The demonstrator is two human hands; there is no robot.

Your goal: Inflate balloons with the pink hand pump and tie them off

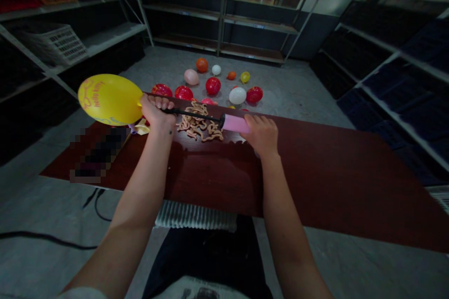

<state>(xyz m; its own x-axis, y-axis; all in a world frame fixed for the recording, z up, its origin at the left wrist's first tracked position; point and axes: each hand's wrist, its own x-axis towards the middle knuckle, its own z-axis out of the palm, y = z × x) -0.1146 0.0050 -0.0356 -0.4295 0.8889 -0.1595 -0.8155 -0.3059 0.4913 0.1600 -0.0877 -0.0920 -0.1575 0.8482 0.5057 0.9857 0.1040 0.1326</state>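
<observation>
A yellow balloon (110, 99) with printed lettering, blown up, sticks out to the left of my left hand (156, 110). That hand is closed around the black end of a hand balloon pump, right by the balloon's neck; its fingers hide the join. From there the pump's black rod (196, 115) runs across to its pink barrel (235, 123). My right hand (261, 134) is wrapped round the barrel's far end. Beneath the rod, a heap of tan, wrinkled, limp strips (198, 124) lies on the dark red-brown table (217, 173).
Several inflated balloons (213, 86) in red, white, orange, pink and yellow lie on the floor behind the table. A pale limp piece (142, 127) and a blurred-out dark object lie at the table's left. Shelving (220, 14) surrounds the room. A black cable (45, 239) crosses the floor.
</observation>
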